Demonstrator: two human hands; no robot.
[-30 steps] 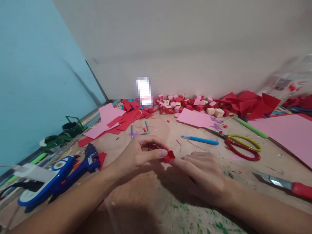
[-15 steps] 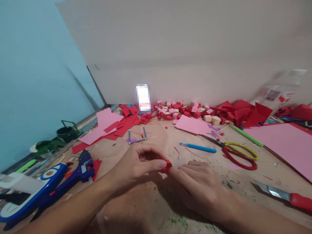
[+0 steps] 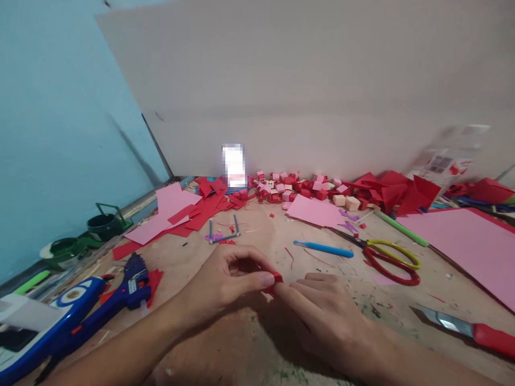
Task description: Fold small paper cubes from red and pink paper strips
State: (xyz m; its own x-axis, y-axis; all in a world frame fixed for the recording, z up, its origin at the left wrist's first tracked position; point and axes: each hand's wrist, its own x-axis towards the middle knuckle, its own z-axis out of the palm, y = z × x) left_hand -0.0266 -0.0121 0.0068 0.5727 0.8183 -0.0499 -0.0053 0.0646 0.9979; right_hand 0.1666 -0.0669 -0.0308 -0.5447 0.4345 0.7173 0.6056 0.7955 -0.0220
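Above the table (image 3: 265,230), the left hand (image 3: 235,276) clamps a small red paper piece (image 3: 278,277) between thumb and fingers, which partly hide it; the right hand (image 3: 328,308) touches it, whether pinching I cannot tell. A blue pen (image 3: 324,249), scissors (image 3: 365,244) and knife (image 3: 462,325) lie rightward, a glue gun (image 3: 135,284) leftward.

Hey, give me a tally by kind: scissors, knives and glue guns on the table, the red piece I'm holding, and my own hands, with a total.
Scissors: 1
Knife: 1
Glue gun: 1
Red piece: 1
Left hand: 1
Right hand: 1
Total: 6
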